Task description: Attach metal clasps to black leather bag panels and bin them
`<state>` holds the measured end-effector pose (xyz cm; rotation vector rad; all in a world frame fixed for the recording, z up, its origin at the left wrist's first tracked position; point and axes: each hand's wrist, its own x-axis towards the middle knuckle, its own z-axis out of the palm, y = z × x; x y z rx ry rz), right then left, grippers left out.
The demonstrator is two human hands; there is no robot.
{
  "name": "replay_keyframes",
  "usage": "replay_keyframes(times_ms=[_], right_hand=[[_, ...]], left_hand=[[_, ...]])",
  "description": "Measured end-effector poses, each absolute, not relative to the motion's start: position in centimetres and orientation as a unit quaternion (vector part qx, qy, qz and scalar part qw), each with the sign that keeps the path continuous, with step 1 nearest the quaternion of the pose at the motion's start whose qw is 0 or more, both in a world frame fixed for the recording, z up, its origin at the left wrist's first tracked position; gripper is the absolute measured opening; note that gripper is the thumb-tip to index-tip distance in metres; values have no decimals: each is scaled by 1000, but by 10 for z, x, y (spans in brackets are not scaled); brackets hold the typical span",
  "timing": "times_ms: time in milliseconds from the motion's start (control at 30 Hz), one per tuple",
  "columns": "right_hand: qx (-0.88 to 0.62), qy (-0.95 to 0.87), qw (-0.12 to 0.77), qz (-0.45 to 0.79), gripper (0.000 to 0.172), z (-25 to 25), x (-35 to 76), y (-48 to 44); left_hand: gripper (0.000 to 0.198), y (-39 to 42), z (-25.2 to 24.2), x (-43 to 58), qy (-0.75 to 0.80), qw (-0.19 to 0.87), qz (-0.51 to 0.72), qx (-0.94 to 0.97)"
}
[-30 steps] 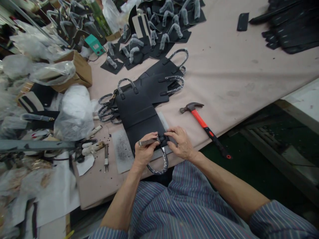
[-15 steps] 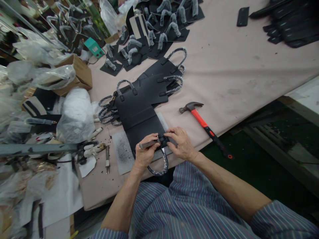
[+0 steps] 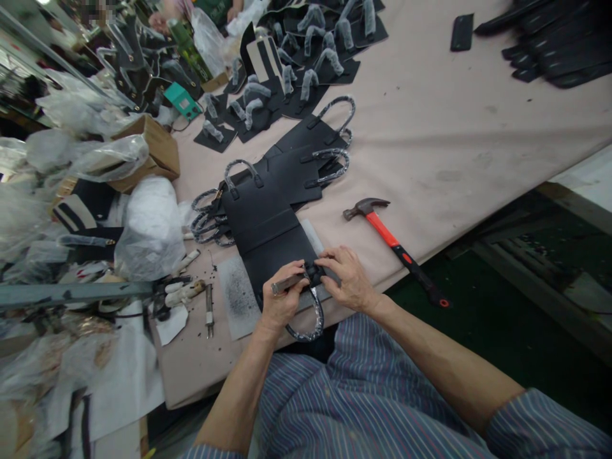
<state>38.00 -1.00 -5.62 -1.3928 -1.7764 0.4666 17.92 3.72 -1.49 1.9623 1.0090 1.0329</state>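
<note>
A black leather bag panel [image 3: 270, 239] lies at the near edge of the table, its plastic-wrapped handle [image 3: 306, 322] hanging toward me. My left hand [image 3: 282, 299] is closed round a slim metal tool [image 3: 287, 284] whose tip rests at the handle's tab. My right hand [image 3: 347, 277] presses down on the panel's near edge by that tab, fingers curled and pinching. Both hands almost touch each other over the tab.
A hammer [image 3: 389, 239] with an orange and black grip lies right of my hands. More black panels with wrapped handles [image 3: 306, 150] are stacked behind. Plastic bags [image 3: 148, 229], a cardboard box [image 3: 153, 150], small tools [image 3: 209, 309] and black strips [image 3: 549, 48] crowd the pink table [image 3: 454, 140].
The hands stay at the handle tab; the left hand has tilted the metal tool slightly toward the tab. The view has shifted a little.
</note>
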Motion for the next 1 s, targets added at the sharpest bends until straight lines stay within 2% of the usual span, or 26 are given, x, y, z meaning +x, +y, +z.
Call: replay_keyframes(times_ms=[467, 1000], right_hand=[[-552, -704, 407, 187, 41, -57, 380, -10], [-550, -707, 406, 180, 37, -54, 380, -10]], left_hand=[[6, 29, -16, 179, 414, 288, 395, 768], [7, 39, -15, 184, 382, 305, 370, 790]])
